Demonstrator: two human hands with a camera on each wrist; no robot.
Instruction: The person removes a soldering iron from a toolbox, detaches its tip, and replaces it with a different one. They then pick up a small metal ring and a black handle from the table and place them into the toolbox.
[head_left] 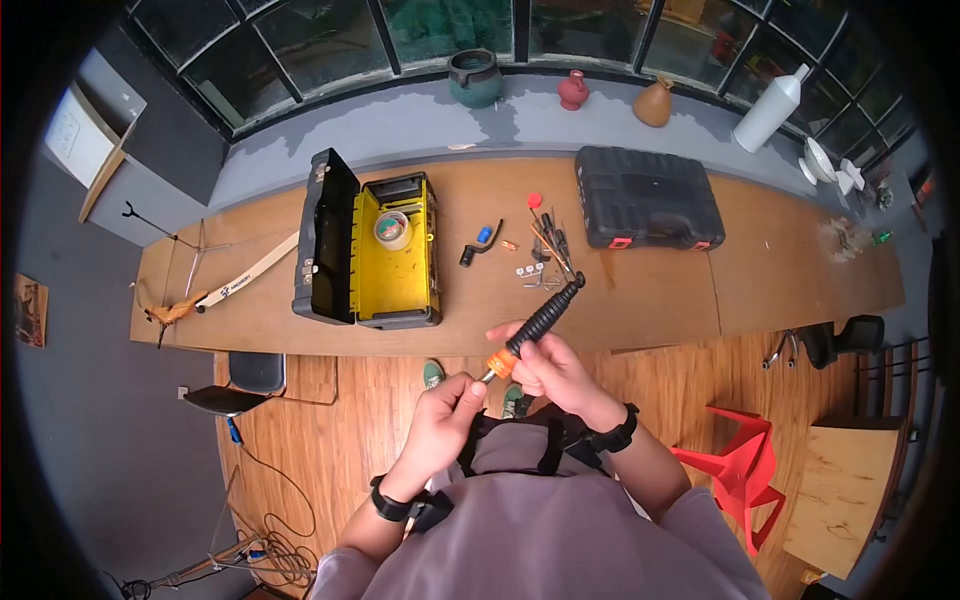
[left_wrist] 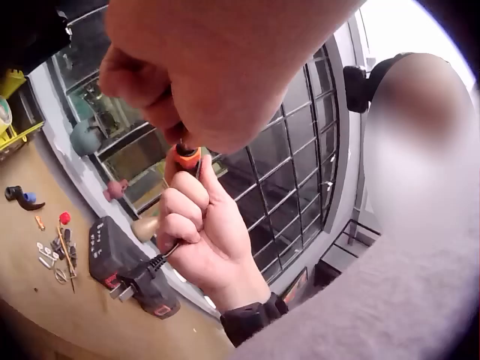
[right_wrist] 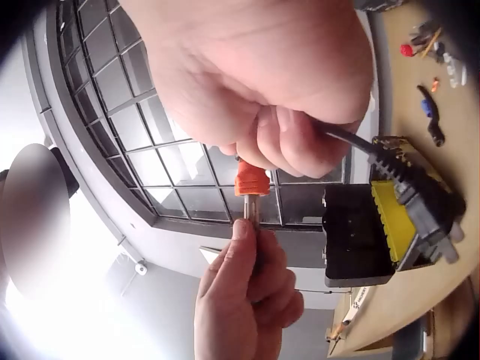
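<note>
Held low in front of the body, over the table's near edge, is a soldering iron with an orange handle [head_left: 501,362] and a metal barrel [right_wrist: 251,210]. My left hand [head_left: 447,415] pinches the barrel between thumb and fingers. My right hand [head_left: 553,375] has its fingers curled round the handle end and the bundled black cord [head_left: 543,322]. From the right fist the cord runs out to a two-pin plug [right_wrist: 435,221], which hangs free. The left fingers cover the iron's tip.
An open toolbox [head_left: 397,320] with a yellow inside stands left on the table, holding a round tub [head_left: 392,230]. Small tools [head_left: 548,240] and a black curved piece [head_left: 484,243] lie mid-table. A black case [head_left: 648,198] sits right, a wooden bow [head_left: 240,283] far left.
</note>
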